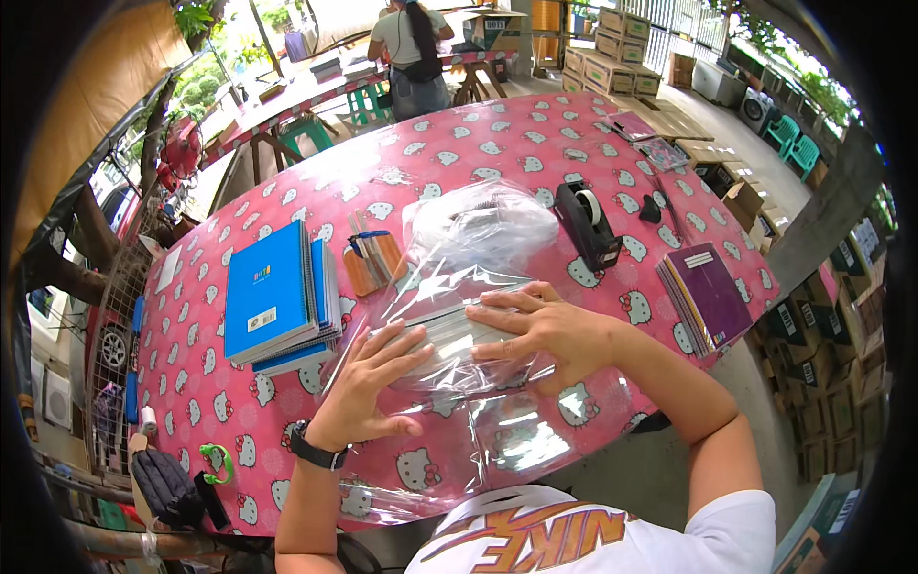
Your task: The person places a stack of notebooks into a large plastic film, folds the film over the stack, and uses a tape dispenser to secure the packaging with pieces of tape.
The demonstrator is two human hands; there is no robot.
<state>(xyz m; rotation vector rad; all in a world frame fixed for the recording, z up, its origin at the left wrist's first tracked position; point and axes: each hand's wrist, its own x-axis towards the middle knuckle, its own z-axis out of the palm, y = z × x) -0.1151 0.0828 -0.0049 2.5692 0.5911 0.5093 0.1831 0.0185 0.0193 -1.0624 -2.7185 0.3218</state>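
A clear plastic sheet [449,421] lies crinkled on the pink patterned table in front of me. Beneath it, between my hands, is a flat greyish-white bundle [454,340] whose kind I cannot make out through the glare. My left hand [378,383], with a black watch on the wrist, rests on its left side with fingers stretched out. Across its right side lies my right hand [545,330], palm down with fingers spread. Just beyond sits a bunched heap of clear plastic [483,225].
Blue spiral notebooks [271,292] are stacked at left, beside a wooden pen holder [373,263]. A black tape dispenser [588,225] stands beyond my right hand; purple notebooks [706,297] lie at right. Another person [413,53] stands at a far table. Cardboard boxes [612,62] are stacked behind.
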